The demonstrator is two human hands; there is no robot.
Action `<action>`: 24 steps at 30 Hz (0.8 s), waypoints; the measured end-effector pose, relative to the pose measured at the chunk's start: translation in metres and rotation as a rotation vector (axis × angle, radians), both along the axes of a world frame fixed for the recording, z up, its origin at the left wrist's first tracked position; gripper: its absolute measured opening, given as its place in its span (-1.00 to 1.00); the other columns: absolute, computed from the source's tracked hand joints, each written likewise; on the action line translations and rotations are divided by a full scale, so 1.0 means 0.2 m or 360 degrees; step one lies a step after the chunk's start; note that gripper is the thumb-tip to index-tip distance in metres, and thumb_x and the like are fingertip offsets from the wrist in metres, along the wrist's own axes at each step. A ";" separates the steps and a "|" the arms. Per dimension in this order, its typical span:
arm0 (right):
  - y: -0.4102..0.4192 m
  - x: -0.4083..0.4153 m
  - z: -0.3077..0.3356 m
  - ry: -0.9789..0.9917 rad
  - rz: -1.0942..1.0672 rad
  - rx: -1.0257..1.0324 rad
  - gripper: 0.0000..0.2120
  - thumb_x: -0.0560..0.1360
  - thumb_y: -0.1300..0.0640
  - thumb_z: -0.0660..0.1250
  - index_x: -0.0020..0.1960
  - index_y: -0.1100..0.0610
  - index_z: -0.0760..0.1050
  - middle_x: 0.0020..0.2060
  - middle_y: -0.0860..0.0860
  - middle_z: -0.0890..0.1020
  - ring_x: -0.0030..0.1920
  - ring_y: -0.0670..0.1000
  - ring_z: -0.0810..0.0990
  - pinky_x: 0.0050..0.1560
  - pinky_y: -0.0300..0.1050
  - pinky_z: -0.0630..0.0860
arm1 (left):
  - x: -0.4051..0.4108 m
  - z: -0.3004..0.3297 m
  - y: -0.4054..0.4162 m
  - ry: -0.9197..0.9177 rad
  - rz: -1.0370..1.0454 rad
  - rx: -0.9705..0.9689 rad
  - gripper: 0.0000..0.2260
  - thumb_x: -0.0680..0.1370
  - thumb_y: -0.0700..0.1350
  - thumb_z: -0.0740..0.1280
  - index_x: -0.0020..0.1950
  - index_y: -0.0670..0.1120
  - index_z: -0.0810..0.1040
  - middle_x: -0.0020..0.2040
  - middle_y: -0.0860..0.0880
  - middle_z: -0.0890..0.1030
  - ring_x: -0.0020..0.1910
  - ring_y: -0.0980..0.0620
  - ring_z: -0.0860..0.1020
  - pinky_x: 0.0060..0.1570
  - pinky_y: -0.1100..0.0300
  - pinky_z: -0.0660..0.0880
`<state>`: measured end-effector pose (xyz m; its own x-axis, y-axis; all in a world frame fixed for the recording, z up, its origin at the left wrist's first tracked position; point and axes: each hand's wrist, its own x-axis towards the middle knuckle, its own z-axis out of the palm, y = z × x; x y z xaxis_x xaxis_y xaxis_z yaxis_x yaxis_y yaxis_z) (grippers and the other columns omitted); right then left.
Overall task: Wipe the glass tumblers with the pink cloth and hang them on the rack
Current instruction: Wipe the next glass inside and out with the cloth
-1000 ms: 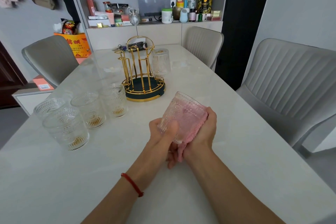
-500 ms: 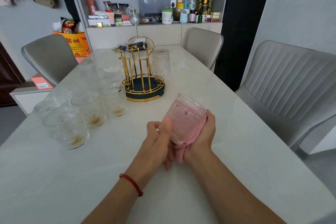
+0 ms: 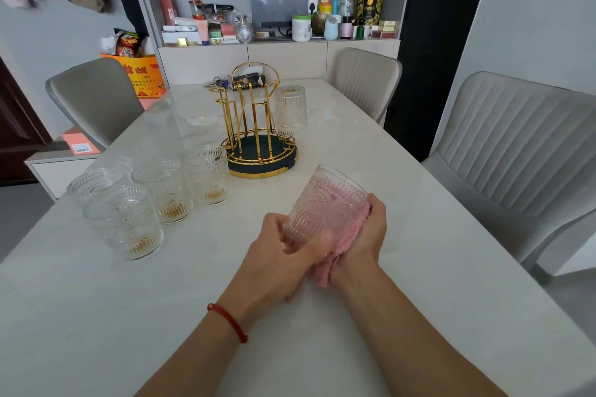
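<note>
A ribbed glass tumbler [image 3: 325, 203] is held tilted above the table, mouth facing away from me. My left hand [image 3: 283, 255] grips its base and near side. My right hand [image 3: 367, 235] presses the pink cloth [image 3: 342, 251] against its right side; the cloth shows pink through the glass. The gold rack [image 3: 254, 126] on a dark round base stands beyond, with one tumbler [image 3: 290, 111] hung upside down on its right peg. Several more tumblers [image 3: 129, 219] stand upright at the left.
The pale marble table [image 3: 354, 348] has grey chairs at the left [image 3: 93, 97], far end [image 3: 364, 80] and right [image 3: 522, 151]. Keys and a small dark box [image 3: 248, 82] lie behind the rack. A cluttered sideboard [image 3: 277, 26] stands beyond.
My left hand has slid its grip around the tumbler's base and the glass has turned slightly against the cloth. My right hand stays pressed to it.
</note>
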<state>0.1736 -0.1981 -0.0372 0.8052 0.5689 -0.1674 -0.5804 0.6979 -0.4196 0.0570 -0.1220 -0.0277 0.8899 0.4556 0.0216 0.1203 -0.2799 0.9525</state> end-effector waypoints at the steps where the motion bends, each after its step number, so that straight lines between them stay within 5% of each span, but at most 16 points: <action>1: 0.00 0.00 0.00 -0.0011 0.0003 0.0014 -0.60 0.53 -0.19 0.21 0.00 0.10 0.63 -0.12 0.12 0.67 -0.05 0.17 0.61 0.05 0.11 0.59 | -0.01 -0.01 -0.01 -0.0075 0.0041 0.0019 -0.29 0.29 0.50 0.41 0.08 -0.07 0.42 -0.33 -0.05 0.62 -0.48 -0.05 0.50 -0.51 0.11 0.41; 4: -0.01 0.01 0.00 -0.0012 0.0048 0.0008 -0.59 0.45 -0.21 0.31 0.10 0.08 0.61 -0.01 0.13 0.63 0.01 0.19 0.57 0.09 0.13 0.53 | -0.01 0.00 0.00 -0.0140 -0.0036 0.0044 -0.31 0.37 0.53 0.33 0.03 -0.10 0.47 -0.30 -0.15 0.63 -0.44 -0.07 0.48 -0.53 0.11 0.37; 8: 0.03 0.02 -0.02 0.0048 0.0018 0.0003 -0.45 0.46 -0.07 0.36 0.36 0.20 0.58 0.31 0.21 0.62 0.29 0.25 0.57 0.41 0.24 0.41 | 0.00 0.04 0.03 0.0025 -0.0137 -0.0184 -0.12 0.44 0.57 0.12 -0.24 -0.32 0.47 -0.43 -0.28 0.50 -0.47 -0.18 0.40 -0.54 0.23 0.29; 11: 0.01 0.01 -0.01 0.0065 -0.0022 -0.0020 -0.68 0.53 -0.09 0.27 0.10 0.08 0.64 0.00 0.10 0.68 0.01 0.16 0.63 0.14 0.10 0.56 | 0.00 0.04 0.01 0.0086 -0.0062 -0.0149 -0.18 0.38 0.59 0.18 -0.15 -0.24 0.45 -0.44 -0.21 0.53 -0.46 -0.20 0.45 -0.55 0.18 0.36; 15: -0.02 -0.01 0.03 0.0012 0.0000 -0.0009 -0.65 0.57 -0.14 0.19 -0.05 0.07 0.63 -0.24 0.07 0.70 -0.20 0.13 0.64 -0.01 0.08 0.57 | -0.01 0.02 -0.03 -0.0120 0.0019 0.0029 -0.35 0.35 0.42 0.40 0.02 -0.14 0.43 -0.38 -0.12 0.59 -0.55 -0.11 0.46 -0.55 0.09 0.41; 18: 0.00 0.00 0.02 0.0002 0.0046 -0.0053 -0.62 0.44 -0.15 0.35 0.08 0.11 0.59 0.00 0.12 0.65 0.01 0.19 0.61 0.13 0.09 0.55 | -0.02 0.03 -0.01 -0.0105 -0.0062 -0.0020 -0.36 0.40 0.45 0.29 -0.15 -0.18 0.44 -0.40 -0.24 0.49 -0.61 -0.01 0.35 -0.60 0.22 0.28; 22: 0.05 0.02 -0.01 0.0047 0.0063 -0.0042 -0.20 0.32 -0.11 0.46 0.46 0.25 0.44 0.32 0.22 0.49 0.27 0.21 0.45 0.47 0.21 0.28 | -0.02 0.06 0.01 0.0221 -0.0263 -0.0384 -0.26 0.30 0.62 0.02 -0.39 -0.10 0.36 -0.47 -0.21 0.43 -0.63 -0.03 0.27 -0.60 0.32 0.21; 24: 0.03 0.00 0.01 0.0037 -0.0001 -0.0042 -0.33 0.35 -0.13 0.43 0.34 0.24 0.54 0.30 0.23 0.57 0.22 0.20 0.50 0.42 0.18 0.37 | -0.01 0.05 0.01 0.0265 -0.0259 -0.0405 -0.19 0.36 0.64 0.05 -0.29 -0.17 0.38 -0.46 -0.20 0.43 -0.65 -0.03 0.30 -0.61 0.30 0.25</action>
<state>0.1740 -0.1915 -0.0347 0.8013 0.5636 -0.2008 -0.5896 0.6872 -0.4243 0.0557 -0.1201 -0.0167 0.9332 0.2795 -0.2260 0.2531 -0.0644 0.9653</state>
